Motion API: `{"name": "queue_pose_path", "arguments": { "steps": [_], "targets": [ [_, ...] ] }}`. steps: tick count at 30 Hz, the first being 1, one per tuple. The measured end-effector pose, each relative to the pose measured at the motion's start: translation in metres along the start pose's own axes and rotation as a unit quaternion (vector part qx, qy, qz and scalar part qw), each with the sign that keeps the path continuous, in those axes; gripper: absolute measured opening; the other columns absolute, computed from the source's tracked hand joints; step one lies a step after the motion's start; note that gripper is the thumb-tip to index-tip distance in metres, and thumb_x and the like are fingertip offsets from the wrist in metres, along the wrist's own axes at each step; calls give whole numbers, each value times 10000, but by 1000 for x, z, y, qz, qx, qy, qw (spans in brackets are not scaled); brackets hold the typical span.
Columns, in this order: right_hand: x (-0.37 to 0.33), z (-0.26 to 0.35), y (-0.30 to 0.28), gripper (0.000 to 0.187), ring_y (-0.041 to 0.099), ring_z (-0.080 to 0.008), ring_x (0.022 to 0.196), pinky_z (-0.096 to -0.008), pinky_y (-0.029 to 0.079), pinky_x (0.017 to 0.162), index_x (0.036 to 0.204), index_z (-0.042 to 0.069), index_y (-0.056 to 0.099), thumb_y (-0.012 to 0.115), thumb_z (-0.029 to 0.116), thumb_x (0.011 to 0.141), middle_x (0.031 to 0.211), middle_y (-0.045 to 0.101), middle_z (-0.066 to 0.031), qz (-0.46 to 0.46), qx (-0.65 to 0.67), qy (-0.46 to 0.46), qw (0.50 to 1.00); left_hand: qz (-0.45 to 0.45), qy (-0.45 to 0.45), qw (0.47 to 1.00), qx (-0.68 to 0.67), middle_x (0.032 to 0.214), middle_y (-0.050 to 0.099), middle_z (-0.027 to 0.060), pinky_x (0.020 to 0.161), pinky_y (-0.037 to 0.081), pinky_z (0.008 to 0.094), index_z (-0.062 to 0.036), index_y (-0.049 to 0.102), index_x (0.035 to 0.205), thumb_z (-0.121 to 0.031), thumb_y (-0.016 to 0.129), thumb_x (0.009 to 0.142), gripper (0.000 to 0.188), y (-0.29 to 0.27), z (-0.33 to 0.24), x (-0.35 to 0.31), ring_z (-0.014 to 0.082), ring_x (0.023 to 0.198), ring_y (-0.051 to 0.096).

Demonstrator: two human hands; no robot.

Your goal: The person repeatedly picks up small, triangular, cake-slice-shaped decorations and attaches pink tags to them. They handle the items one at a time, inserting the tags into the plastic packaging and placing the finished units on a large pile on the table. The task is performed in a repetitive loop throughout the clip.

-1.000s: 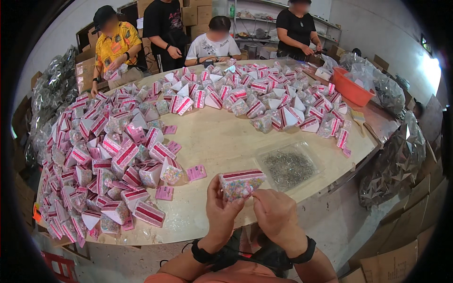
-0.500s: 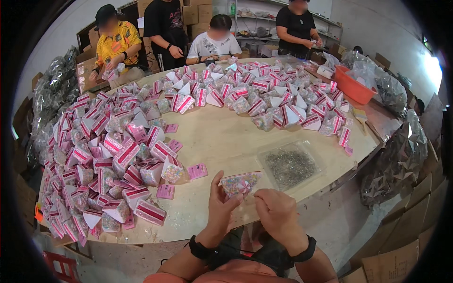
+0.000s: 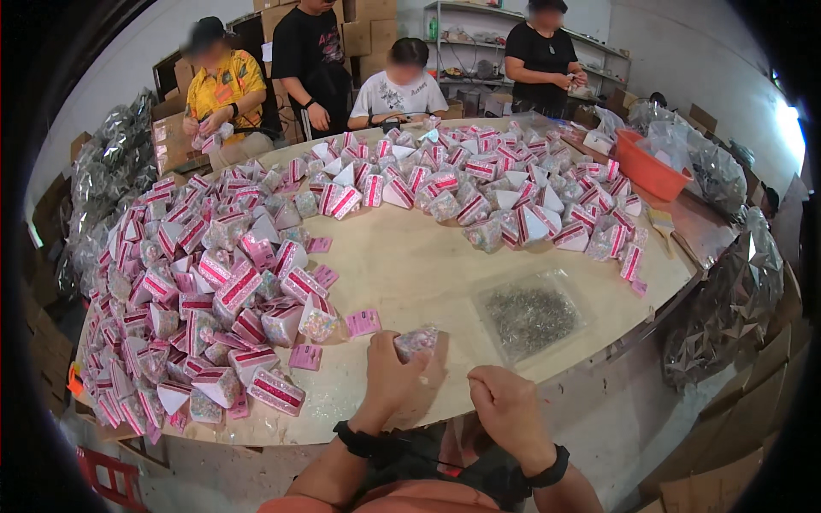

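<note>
Round table: four co-workers; left hand grips one glittery packet; right hand seemingly fisted, empty.

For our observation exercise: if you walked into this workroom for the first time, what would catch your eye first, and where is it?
First, the huge heap of pink-and-white filled packets covering the left and far side of the round wooden table. Next, the left hand at the near edge, holding one small glittery packet, with the right hand beside it. A clear bag of dark bits lies to the right.
</note>
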State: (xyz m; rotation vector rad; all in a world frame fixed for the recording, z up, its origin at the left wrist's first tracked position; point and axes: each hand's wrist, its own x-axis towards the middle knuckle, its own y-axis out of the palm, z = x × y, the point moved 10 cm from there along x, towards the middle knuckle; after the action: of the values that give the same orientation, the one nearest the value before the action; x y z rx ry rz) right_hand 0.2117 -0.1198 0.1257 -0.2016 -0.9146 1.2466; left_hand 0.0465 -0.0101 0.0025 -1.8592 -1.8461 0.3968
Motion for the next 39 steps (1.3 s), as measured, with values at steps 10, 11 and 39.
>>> {"name": "queue_pose_path", "arguments": {
  "steps": [10, 11, 39],
  "targets": [
    [-3, 3, 0, 89, 578, -315, 623, -400, 458, 566, 875, 47, 593, 588, 79, 792, 720, 592, -118, -13, -46, -70, 996, -105, 223, 969, 10, 1043, 537, 188, 827, 431, 382, 33, 499, 1133, -244, 658, 830, 441, -34, -68, -36, 306, 955, 531],
    [-4, 6, 0, 94, 569, -307, 603, -393, 449, 552, 871, 48, 591, 593, 81, 783, 694, 576, -112, -21, -57, -92, 994, -4, 183, 981, -69, 979, 556, 155, 776, 444, 349, 19, 511, 1116, -239, 639, 856, 388, -19, -70, -43, 261, 885, 546],
    [-29, 19, 40, 100, 552, -219, 631, -348, 417, 593, 842, 52, 546, 572, 121, 774, 680, 502, -56, 109, -121, -211, 964, 294, 31, 925, -239, 637, 476, 49, 523, 386, 286, -35, 505, 844, -266, 449, 983, 275, 33, -50, -77, 143, 565, 479]
  ]
}}
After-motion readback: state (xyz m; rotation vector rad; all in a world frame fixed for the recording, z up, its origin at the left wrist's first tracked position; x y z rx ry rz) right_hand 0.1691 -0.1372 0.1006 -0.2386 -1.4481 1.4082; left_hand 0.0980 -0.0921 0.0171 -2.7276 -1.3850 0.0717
